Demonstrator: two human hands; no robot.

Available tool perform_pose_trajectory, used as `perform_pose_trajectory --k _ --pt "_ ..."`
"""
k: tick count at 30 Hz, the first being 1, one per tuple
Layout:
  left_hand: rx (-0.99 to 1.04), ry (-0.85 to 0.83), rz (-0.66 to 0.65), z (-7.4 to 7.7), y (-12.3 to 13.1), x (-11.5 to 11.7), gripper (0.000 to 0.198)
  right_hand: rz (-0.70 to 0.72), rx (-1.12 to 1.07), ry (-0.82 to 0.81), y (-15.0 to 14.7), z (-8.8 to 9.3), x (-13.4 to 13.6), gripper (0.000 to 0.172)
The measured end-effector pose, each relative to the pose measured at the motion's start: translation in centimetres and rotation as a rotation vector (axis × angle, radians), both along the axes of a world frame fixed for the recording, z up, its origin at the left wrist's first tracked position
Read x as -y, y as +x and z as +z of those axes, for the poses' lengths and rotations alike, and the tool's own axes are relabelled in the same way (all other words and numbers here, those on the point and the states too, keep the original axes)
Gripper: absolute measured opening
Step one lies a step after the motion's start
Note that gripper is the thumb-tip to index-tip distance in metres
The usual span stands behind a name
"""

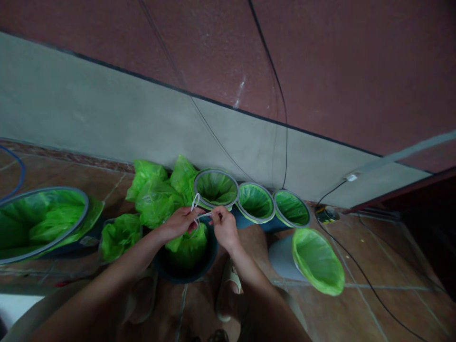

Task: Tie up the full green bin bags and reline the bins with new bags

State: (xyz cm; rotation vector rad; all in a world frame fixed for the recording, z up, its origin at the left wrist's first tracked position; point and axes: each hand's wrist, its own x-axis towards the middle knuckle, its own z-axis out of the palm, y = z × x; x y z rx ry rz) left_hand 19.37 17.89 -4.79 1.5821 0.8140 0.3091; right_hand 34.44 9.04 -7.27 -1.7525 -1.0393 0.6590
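Note:
Both hands are above a dark bin standing between the person's feet. Inside it is a green plastic bag, its top gathered up under the hands. My left hand pinches a white drawstring, a loop of which sticks up above the fingers. To its right my right hand is closed on the same white string, with a short stretch of it running between the hands. The lower part of the bag is hidden inside the bin.
Green bags are heaped by the wall, left of three lined bins. A large lined bin and a small bin stand left. A lined bin lies tilted right, near a black cable.

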Motion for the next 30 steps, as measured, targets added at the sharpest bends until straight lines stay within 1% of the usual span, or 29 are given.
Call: perform_pose_trajectory --k 3,6,8,11,14,17,21,24,27,30 --pt "0.0 -0.064 0.033 -0.6 -0.3 -0.1 0.055 -0.078 -0.24 0.083 -0.3 0.4 -0.1 0.02" --pt "0.021 -0.149 -0.011 -1.2 -0.5 -0.1 0.053 -0.1 -0.471 0.194 -0.7 1.1 0.1 0.03" --pt "0.028 -0.186 -0.053 -1.2 -0.6 0.0 0.052 -0.1 -0.59 0.239 -0.8 1.6 0.3 0.034" --pt "0.049 -0.207 -0.079 -1.1 -0.6 0.2 0.054 -0.1 -0.711 0.272 -0.6 2.2 0.7 0.037" --pt "0.072 -0.215 -0.05 -1.1 -0.5 0.4 0.056 -0.086 -0.787 0.277 -0.3 2.5 0.9 0.038" --pt "0.1 -0.256 0.015 -1.2 -0.3 0.3 0.053 -0.031 -0.91 0.26 -0.2 2.8 1.0 0.036" --pt "0.138 -0.333 0.1 -1.6 -0.1 0.0 0.046 0.109 -1.075 0.233 -0.2 3.1 1.1 0.033" --pt "0.189 -0.439 0.202 -2.2 -0.1 -0.4 0.041 0.101 -1.058 0.165 0.0 2.7 1.2 0.032" --pt "0.231 -0.532 0.279 -2.6 -0.3 -0.6 0.04 0.082 -0.872 -0.008 -0.2 1.4 1.4 0.035" --pt "0.217 -0.576 0.279 -2.6 -0.4 -0.5 0.04 0.124 -0.685 -0.187 -1.3 -0.4 1.6 0.038"
